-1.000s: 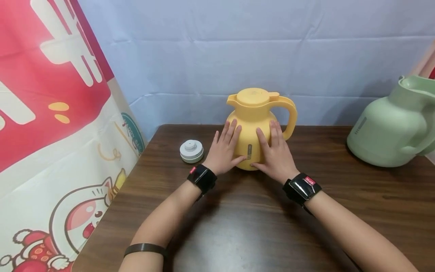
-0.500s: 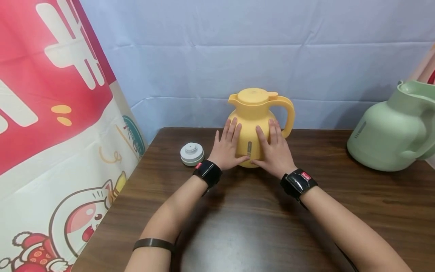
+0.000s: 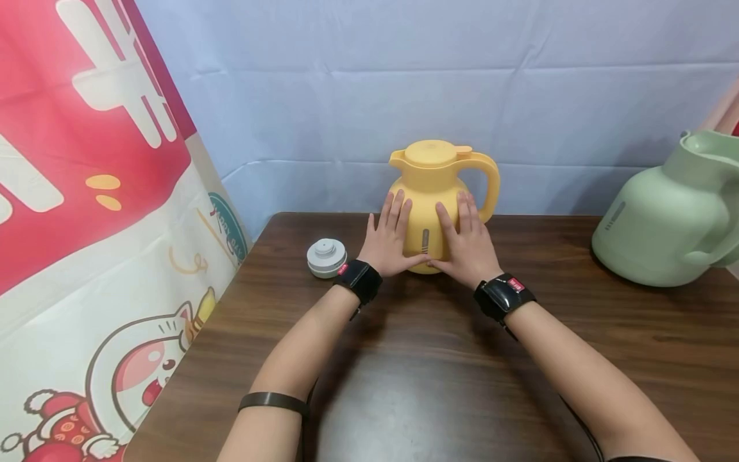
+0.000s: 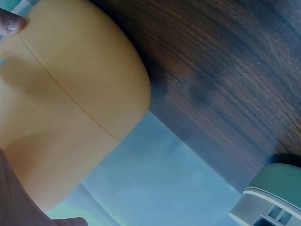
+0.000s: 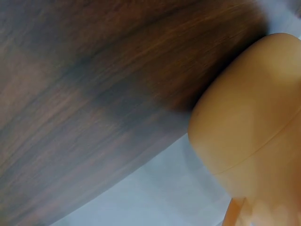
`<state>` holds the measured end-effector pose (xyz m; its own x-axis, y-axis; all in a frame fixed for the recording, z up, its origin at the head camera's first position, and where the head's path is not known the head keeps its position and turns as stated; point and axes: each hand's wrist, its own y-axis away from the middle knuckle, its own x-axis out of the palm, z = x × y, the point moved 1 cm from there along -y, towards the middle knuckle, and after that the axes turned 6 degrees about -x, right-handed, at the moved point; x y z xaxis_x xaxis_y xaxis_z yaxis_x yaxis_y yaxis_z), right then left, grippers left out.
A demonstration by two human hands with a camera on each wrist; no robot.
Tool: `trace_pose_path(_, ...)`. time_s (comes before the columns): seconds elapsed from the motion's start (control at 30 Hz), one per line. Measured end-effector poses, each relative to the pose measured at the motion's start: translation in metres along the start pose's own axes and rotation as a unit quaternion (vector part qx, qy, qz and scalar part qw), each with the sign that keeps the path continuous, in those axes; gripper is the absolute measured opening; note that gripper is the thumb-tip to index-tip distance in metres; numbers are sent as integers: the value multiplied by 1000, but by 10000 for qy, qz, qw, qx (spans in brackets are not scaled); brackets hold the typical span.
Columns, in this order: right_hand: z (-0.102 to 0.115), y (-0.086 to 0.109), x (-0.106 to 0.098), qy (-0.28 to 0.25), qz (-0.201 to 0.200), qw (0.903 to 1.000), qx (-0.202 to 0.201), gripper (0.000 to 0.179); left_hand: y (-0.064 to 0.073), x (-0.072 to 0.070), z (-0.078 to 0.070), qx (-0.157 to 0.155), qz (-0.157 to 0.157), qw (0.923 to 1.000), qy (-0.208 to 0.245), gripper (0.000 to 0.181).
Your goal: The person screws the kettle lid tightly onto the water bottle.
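A yellow thermos jug (image 3: 430,178) stands upright near the table's back edge, its lid closed, spout to the left and handle to the right. My left hand (image 3: 388,242) lies along its left front with straight, spread fingers. Mirroring it, my right hand (image 3: 470,247) rests on the right front, fingers also straight. The thumbs come close together low on the jug, just below its dark label. In the left wrist view the jug body (image 4: 80,84) fills the left side, with a fingertip at its edge; in the right wrist view it (image 5: 254,108) shows on the right.
A white and green round stopper (image 3: 326,256) sits on the wooden table (image 3: 392,385) left of my left hand. At far right stands a green jug (image 3: 664,221) with an uncovered mouth. A pale cloth (image 3: 346,115) hangs behind the table; a printed cloth (image 3: 144,256) hangs at left.
The yellow jug has slid slightly back toward the table's far edge, both hands moving along with it. The stopper and the green jug have stayed put.
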<state>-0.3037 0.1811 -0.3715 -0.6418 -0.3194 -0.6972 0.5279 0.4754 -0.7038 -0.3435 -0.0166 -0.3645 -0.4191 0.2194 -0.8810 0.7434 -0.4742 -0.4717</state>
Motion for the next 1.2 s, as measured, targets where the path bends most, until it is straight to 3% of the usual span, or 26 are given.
trace_pose_path(0.3, -2, -1, 5, -79, 31, 9999, 53, 132, -1, 4, 1, -50, -18, 10000, 19, 127)
trace_pose_path(0.63, -11, -6, 7, 15, 107, 9998, 172, 135, -14, 5, -2, -234, 65, 9997, -4, 128)
trace_pose_path(0.87, -9, -14, 15, -218, 203, 9989, 357, 130, -19, 5, 1, -517, 112, 9986, 57, 127)
trace_pose_path(1.2, -12, -14, 18, -231, 183, 9981, 549, 124, -25, 11, -2, -542, 134, 9984, 74, 128)
